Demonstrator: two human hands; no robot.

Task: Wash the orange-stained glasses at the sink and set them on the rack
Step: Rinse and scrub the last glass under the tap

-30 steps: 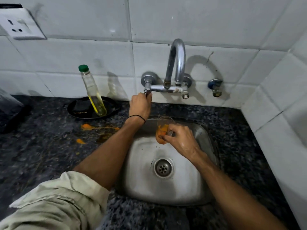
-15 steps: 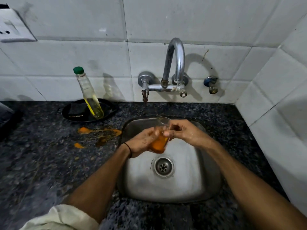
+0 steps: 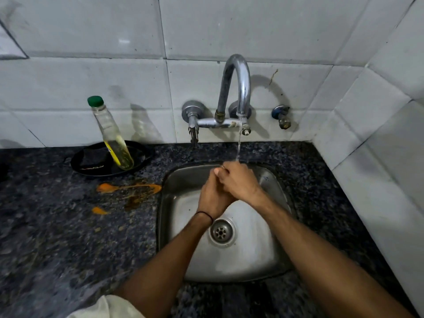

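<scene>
A white tiled wall (image 3: 229, 26) is seen behind a dark speckled stone countertop (image 3: 57, 237). A steel sink (image 3: 252, 260) is set into the countertop, right of centre. Two bare forearms are stretched over the basin, and a pale sleeve (image 3: 107, 308) is glimpsed at the lower edge.

A curved chrome tap (image 3: 236, 72) is fixed to the wall above the sink, and a thin stream of water (image 3: 238, 145) is seen falling from it onto the hands. The hands are pressed together at the far side of the basin. The right hand (image 3: 241, 182) is laid over the left hand (image 3: 212, 198); its fingers are curled around the glass (image 3: 223, 166), of which only a sliver of clear rim is shown beneath the stream. The left fingers are covered by the right hand, so whether the glass is grasped by them cannot be told.

Left of the sink, a shallow black dish (image 3: 91, 166) is placed against the wall, with a green-capped bottle (image 3: 110, 131) of yellowish liquid leaned inside it. An orange spill (image 3: 128, 188) is smeared across the countertop between dish and sink. A round drain (image 3: 221, 231) is seen in the basin floor. A thin black band (image 3: 205, 214) is worn on the left wrist.
</scene>
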